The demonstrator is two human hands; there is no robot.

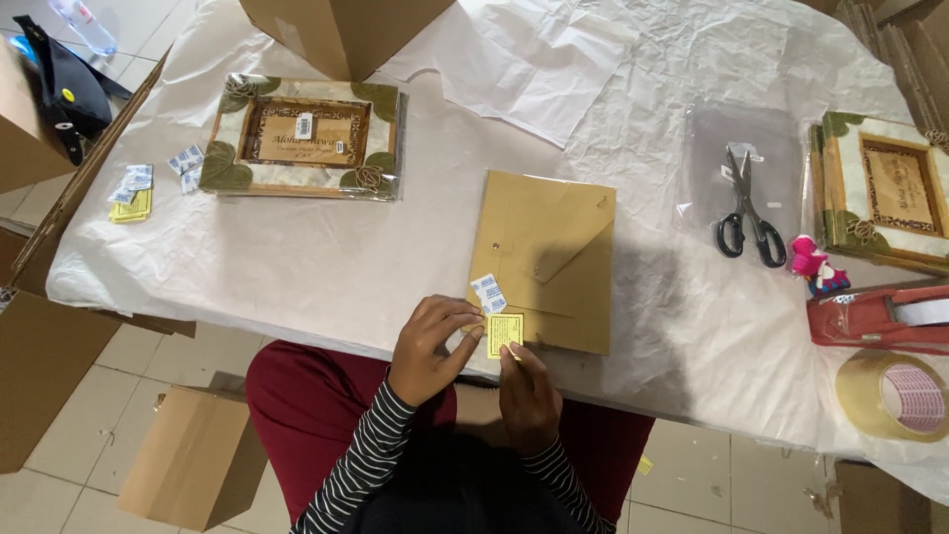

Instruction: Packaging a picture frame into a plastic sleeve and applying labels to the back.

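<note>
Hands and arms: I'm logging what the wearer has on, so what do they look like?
Both hands, left hand and right hand, are bare: no gloves or rings visible. Both arms wear snug long sleeves with narrow black and white stripes, ending at the wrists.

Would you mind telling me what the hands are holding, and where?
Both hands pinch a small yellow label by its left and bottom edges.

A paper-covered table (326,267) holds framed plaques (304,136), a brown backing board (554,252), scissors (748,210) (on clear plastic) and tape rolls (895,396).
</note>
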